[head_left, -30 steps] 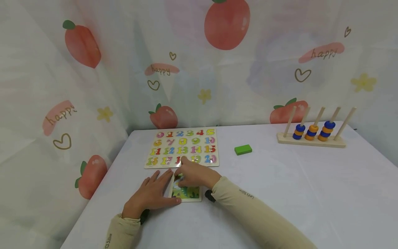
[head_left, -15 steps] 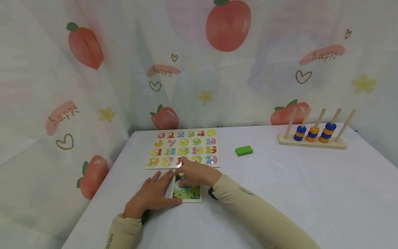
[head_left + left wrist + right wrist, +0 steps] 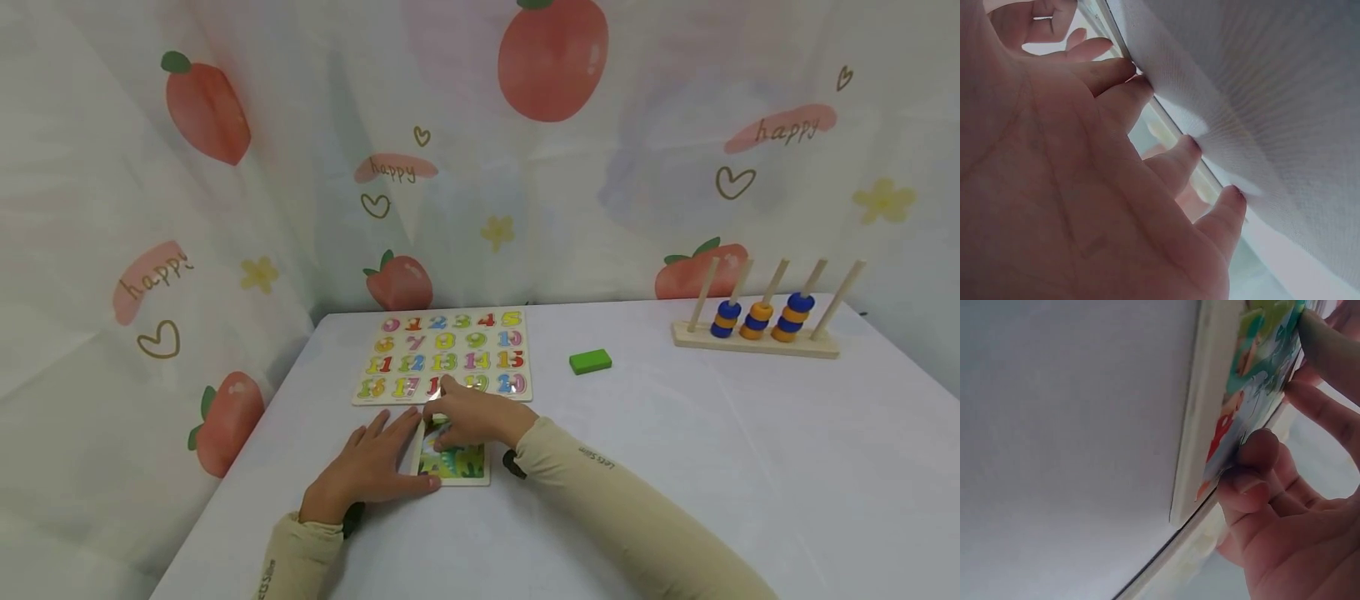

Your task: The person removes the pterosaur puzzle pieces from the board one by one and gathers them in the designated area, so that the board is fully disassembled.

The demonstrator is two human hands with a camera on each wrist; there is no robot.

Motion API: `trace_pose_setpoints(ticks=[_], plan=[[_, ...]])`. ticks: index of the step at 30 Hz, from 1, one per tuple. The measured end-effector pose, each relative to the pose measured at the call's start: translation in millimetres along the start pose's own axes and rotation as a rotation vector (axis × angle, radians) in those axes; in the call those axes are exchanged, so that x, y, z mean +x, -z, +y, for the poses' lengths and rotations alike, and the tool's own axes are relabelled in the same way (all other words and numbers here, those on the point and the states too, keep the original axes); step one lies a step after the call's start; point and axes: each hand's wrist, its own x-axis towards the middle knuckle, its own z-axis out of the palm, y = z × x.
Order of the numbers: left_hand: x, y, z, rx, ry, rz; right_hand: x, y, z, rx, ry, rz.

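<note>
A small picture puzzle (image 3: 461,473) in a pale frame lies flat on the table, green with cartoon figures. Along its left side my left hand (image 3: 365,473) rests with spread fingers, the thumb by the lower left corner. In the left wrist view the fingertips (image 3: 1225,206) meet the table. My right hand (image 3: 472,417) covers the puzzle's upper part, fingers bent and thumb on the picture, pinching at a puzzle piece along the top edge. The right wrist view shows curled fingertips (image 3: 1244,478) against the picture; the hand hides whether that piece sits loose.
Behind the puzzle lies a number board (image 3: 442,340) with coloured numerals, partly under my right fingers. A green block (image 3: 590,361) is to the right. At the back right stands a wooden peg rack (image 3: 757,337) with blue and orange rings. A printed curtain (image 3: 465,192) closes the back.
The whole head view shifts slightly. Both hands keep their places on the puzzle, with barely any finger movement.
</note>
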Motion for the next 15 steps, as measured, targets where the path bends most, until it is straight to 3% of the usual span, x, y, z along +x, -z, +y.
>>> trace_pose_setpoints(ticks=[9, 15], plan=[[-0.1, 0.0, -0.2, -0.008, -0.007, -0.003, 2.5, -1.5, 3.2, 0.059, 0.007, 0.000], [-0.2, 0.2, 0.3, -0.001, -0.001, -0.008, 3.4, -3.7, 3.0, 0.083, 0.069, 0.025]])
